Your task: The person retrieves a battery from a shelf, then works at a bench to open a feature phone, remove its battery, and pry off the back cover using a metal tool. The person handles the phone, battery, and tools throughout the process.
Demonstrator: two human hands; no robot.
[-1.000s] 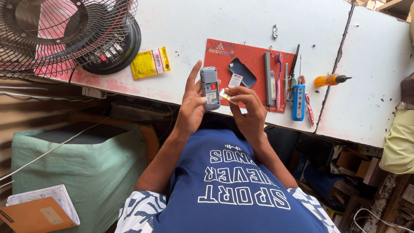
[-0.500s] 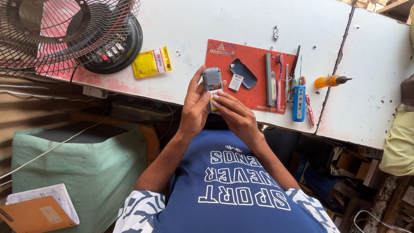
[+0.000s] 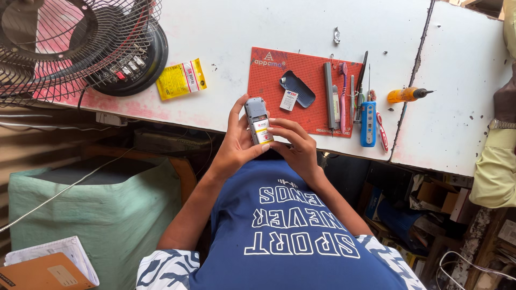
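Your right hand (image 3: 297, 147) has come in from beside the small grey phone (image 3: 257, 119) to lie over its lower half, fingertips (image 3: 275, 124) pressed on the white-and-yellow battery (image 3: 263, 132) now sitting in the open back; a second ago that hand was apart, holding a small white piece just off the phone's right side; your left hand (image 3: 236, 145) has drawn the phone back a little toward you, so it now hangs over the worktop's near edge (image 3: 226, 129) instead of over the red mat's near left corner (image 3: 258, 99); it leans slightly left at the top.
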